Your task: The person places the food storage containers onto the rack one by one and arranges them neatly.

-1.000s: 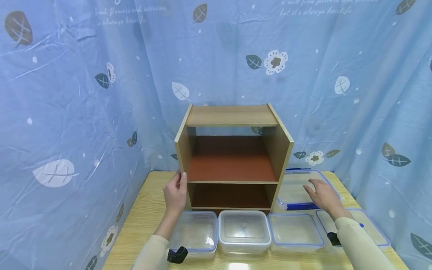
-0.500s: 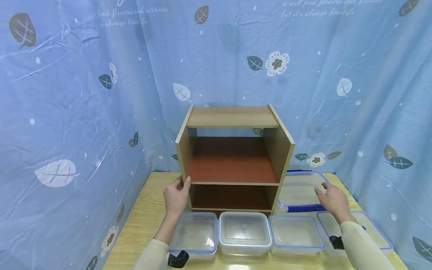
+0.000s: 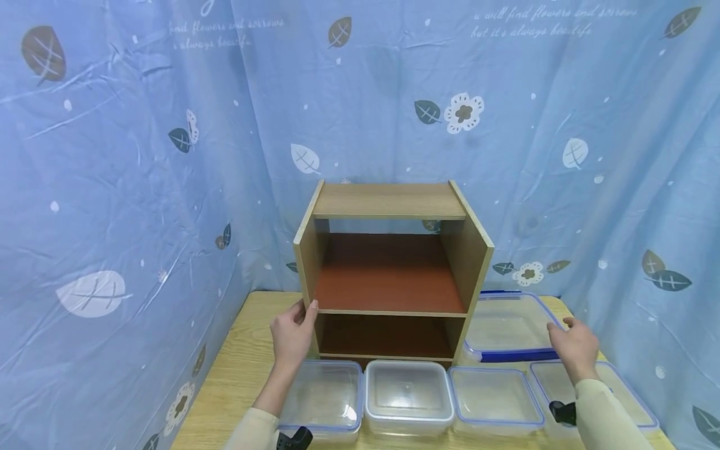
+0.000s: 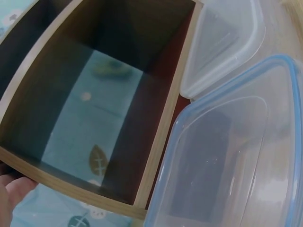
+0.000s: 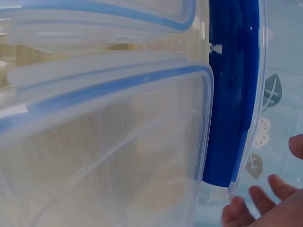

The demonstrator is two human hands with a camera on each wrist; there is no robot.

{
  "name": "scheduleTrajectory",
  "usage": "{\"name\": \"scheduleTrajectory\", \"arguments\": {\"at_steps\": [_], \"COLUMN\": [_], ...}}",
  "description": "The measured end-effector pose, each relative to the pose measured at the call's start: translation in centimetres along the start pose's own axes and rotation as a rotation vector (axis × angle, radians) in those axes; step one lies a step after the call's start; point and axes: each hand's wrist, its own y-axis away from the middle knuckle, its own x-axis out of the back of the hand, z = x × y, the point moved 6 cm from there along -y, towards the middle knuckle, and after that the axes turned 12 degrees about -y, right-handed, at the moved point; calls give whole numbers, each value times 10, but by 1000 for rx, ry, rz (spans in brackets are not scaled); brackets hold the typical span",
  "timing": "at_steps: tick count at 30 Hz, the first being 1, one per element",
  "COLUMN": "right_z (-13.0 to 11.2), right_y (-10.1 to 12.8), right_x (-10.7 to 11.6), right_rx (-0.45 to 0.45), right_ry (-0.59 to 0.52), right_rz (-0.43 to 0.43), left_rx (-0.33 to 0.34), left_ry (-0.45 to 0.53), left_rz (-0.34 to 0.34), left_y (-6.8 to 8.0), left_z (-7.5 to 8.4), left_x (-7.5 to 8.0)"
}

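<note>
- Two hands working: left hand (image 3: 292,330) on the front left edge of the wooden shelf unit (image 3: 388,275), thumb hooked on the edge at mid-shelf level, fingers curled round the side panel, holding it
- right hand (image 3: 575,345) at the right corner of the large clear container (image 3: 509,325) with blue clip; fingers loosely spread and only slightly bent, tips at or just beside the rim; contact unclear, no closed grip seen
- large clear container sits on the table (image 3: 242,356) just right of the shelf unit, touching or nearly touching its side, behind the front row
- front row: four smaller clear containers, left one (image 3: 323,400), white-rimmed one (image 3: 407,394), third (image 3: 494,400), far right one (image 3: 596,390) partly under the right forearm
- both shelf compartments look unoccupied; upper one wide open
- judgement: step in hand looks like taking hold of the large container while the shelf is steadied
- to do it well: get fingers under the rim on the right side, thumb on the lid, lift level so the blue clip (image 5: 232,94) clears the shelf side, keep left hand bracing so the unit doesn't slide
- risk: sleeve dragging the far right container
</note>
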Motion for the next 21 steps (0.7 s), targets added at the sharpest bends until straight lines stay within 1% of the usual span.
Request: {"name": "scheduleTrajectory", "arguments": {"at_steps": [5,9,11,18,21], "right_z": [7,12,15,28,31], "right_y": [5,8,8,7,6], "right_x": [5,6,8,13,16], "right_rx": [-62,-128,-154,-341,-376], "right_ry": [-18,-65,-88,-249,-285], "right_rz": [-40,-72,-68,-31,-17], "left_rx": [-4,8,13,-9,-10], "left_ry": [-16,-26,-30,-34,-34], "left_rz": [-16,-15,-10,-15,-14], "left_y": [0,0,0,1,1], "left_z": [1,1,2,5,5], "left_x": [0,3,5,4,2]}}
